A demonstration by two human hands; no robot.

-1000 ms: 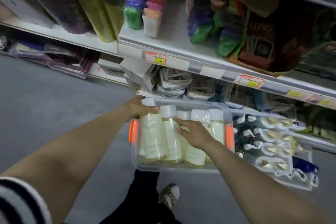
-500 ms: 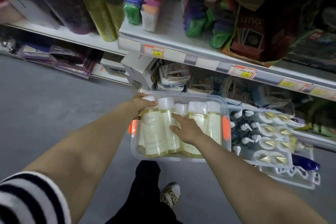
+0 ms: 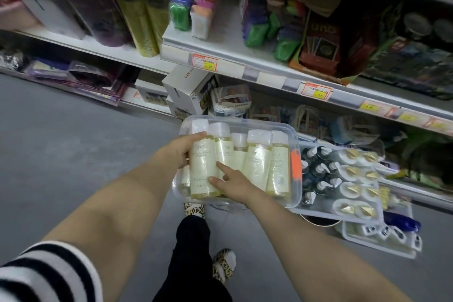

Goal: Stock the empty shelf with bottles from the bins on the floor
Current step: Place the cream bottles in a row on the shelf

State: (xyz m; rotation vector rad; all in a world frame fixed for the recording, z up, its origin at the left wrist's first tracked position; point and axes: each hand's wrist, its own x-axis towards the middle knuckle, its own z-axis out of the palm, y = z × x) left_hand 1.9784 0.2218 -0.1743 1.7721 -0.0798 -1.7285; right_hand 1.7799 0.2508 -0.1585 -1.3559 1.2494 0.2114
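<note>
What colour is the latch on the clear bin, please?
Orange latch, seen best in the head view.

Grey smooth floor [image 3: 61, 154]. White metal shelving unit [image 3: 245, 56] w/ red-yellow price tags [image 3: 205, 62] on front edge, packed w/ colourful goods. Dim, even light.

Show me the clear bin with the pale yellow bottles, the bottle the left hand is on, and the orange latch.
clear bin [image 3: 297, 174], head view, right rim.
leftmost bottle [image 3: 202, 167], head view, label.
left hand [image 3: 182, 151], head view, back of hand.
orange latch [image 3: 295, 163], head view, middle.
</note>
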